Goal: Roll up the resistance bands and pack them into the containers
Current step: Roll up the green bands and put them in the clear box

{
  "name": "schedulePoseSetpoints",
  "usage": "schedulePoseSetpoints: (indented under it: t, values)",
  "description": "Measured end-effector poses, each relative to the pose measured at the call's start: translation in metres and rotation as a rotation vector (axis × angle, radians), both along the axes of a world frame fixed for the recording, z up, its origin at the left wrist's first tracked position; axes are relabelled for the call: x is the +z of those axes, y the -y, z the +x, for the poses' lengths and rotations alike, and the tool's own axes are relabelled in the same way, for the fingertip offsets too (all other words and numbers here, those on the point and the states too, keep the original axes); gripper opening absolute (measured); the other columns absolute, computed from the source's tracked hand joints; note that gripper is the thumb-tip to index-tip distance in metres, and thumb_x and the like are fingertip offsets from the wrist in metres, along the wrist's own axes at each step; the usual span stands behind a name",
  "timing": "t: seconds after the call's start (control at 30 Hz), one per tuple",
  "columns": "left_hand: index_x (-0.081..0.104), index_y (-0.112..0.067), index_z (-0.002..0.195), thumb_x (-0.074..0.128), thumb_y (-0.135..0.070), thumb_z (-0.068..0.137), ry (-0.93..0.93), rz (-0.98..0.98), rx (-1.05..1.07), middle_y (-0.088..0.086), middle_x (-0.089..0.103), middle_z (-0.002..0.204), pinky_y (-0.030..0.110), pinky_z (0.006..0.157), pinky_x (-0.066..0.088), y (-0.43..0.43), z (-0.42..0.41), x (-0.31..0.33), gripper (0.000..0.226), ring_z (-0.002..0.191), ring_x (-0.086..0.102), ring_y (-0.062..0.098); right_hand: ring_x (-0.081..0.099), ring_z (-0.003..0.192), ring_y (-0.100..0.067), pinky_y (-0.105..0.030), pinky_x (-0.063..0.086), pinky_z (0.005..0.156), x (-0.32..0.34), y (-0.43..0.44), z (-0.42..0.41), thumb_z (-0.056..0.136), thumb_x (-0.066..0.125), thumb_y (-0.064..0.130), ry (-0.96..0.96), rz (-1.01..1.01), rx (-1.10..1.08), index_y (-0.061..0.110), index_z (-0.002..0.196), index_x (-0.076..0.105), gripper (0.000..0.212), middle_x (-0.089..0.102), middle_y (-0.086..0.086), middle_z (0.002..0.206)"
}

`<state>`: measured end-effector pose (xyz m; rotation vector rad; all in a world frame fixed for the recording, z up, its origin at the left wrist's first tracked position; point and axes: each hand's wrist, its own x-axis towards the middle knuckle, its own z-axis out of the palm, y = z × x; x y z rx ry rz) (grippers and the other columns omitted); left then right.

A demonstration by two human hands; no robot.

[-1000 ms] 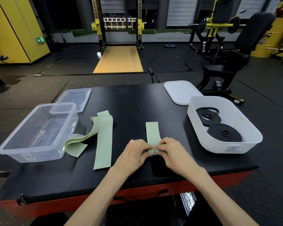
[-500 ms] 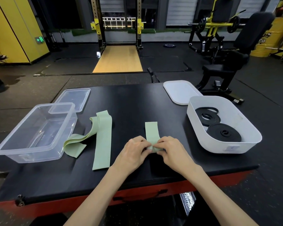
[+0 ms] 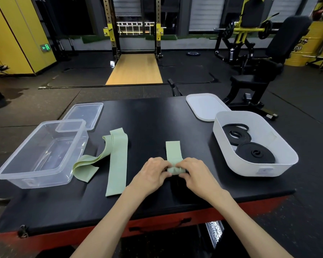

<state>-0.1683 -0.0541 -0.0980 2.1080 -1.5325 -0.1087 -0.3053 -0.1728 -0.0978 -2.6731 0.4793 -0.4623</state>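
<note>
A short pale green resistance band (image 3: pixel 172 150) lies flat on the black table, its near end rolled into a small coil. My left hand (image 3: pixel 151 174) and my right hand (image 3: pixel 194 174) both pinch that coil from either side. A longer green band (image 3: pixel 117 161) lies to the left, with another folded green band (image 3: pixel 86 167) draped beside it. An empty clear plastic container (image 3: pixel 35 175) stands at the left. At the right a white container (image 3: pixel 280 170) holds rolled black bands (image 3: pixel 254 153).
A clear lid (image 3: pixel 86 113) lies behind the clear container and a white lid (image 3: pixel 205 107) behind the white one. The black table (image 3: pixel 149 120) has a red front edge near me. Gym machines and a bench stand on the floor beyond.
The roll at the band's near end has grown a little and the flat part has shortened. Both hands stay on it, shifted slightly forward.
</note>
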Motion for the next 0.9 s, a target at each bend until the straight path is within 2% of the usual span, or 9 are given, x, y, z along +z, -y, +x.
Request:
schedulePoseSetpoints:
  t: [0.3,0.43,0.53,0.7,0.8,0.9]
  values:
    - [0.069,-0.017,0.106,0.065,-0.027,0.087,-0.061,0.053,-0.048,0.002,0.063,0.089,0.029,0.081,0.046,-0.015,-0.012,0.002,0.022,0.083,0.056,0.016,0.055,0.091,-0.018,-0.018,0.034,0.077,-0.003,-0.014,-0.022,0.084,0.063,0.010,-0.010,-0.042,0.037,0.018,0.109,0.068,0.027,0.065,0.003,0.099]
    - [0.070,-0.016,0.103,0.064,-0.026,0.088,-0.088,0.049,-0.060,0.002,0.064,0.086,0.027,0.078,0.045,-0.020,-0.018,0.005,0.018,0.079,0.055,0.015,0.054,0.097,-0.016,-0.015,0.034,0.081,-0.005,-0.020,-0.031,0.085,0.062,0.011,0.003,-0.022,0.034,0.017,0.112,0.067,0.028,0.062,0.005,0.103]
    - [0.071,-0.017,0.098,0.060,-0.025,0.090,-0.062,0.111,-0.063,0.006,0.063,0.081,0.031,0.073,0.045,-0.016,-0.015,0.007,0.016,0.077,0.053,0.021,0.051,0.101,-0.016,-0.018,0.039,0.082,-0.003,-0.023,-0.030,0.086,0.061,0.010,0.014,-0.021,0.018,0.015,0.112,0.067,0.027,0.058,0.003,0.106]
    - [0.074,-0.015,0.091,0.067,-0.022,0.086,-0.114,0.147,-0.049,0.014,0.063,0.082,0.038,0.071,0.046,-0.009,-0.010,0.009,0.011,0.075,0.053,0.026,0.052,0.095,-0.019,-0.026,0.046,0.077,-0.001,-0.026,-0.030,0.085,0.064,0.009,0.025,-0.047,-0.013,0.013,0.108,0.069,0.023,0.055,0.001,0.101]
    - [0.076,-0.018,0.091,0.072,-0.020,0.081,-0.197,0.110,-0.021,0.014,0.065,0.083,0.036,0.071,0.047,-0.008,-0.011,0.010,0.010,0.067,0.047,0.018,0.057,0.088,-0.018,-0.019,0.037,0.073,0.000,-0.024,-0.027,0.082,0.067,0.008,0.041,-0.024,-0.034,0.014,0.106,0.071,0.025,0.061,0.001,0.096]
    - [0.076,-0.018,0.092,0.078,-0.024,0.075,-0.241,0.001,0.054,0.003,0.068,0.079,0.027,0.073,0.050,-0.013,-0.013,0.009,0.018,0.071,0.059,0.013,0.058,0.087,-0.021,-0.020,0.036,0.074,0.000,-0.022,-0.024,0.081,0.067,0.009,0.028,-0.011,-0.046,0.015,0.103,0.073,0.024,0.063,0.000,0.095]
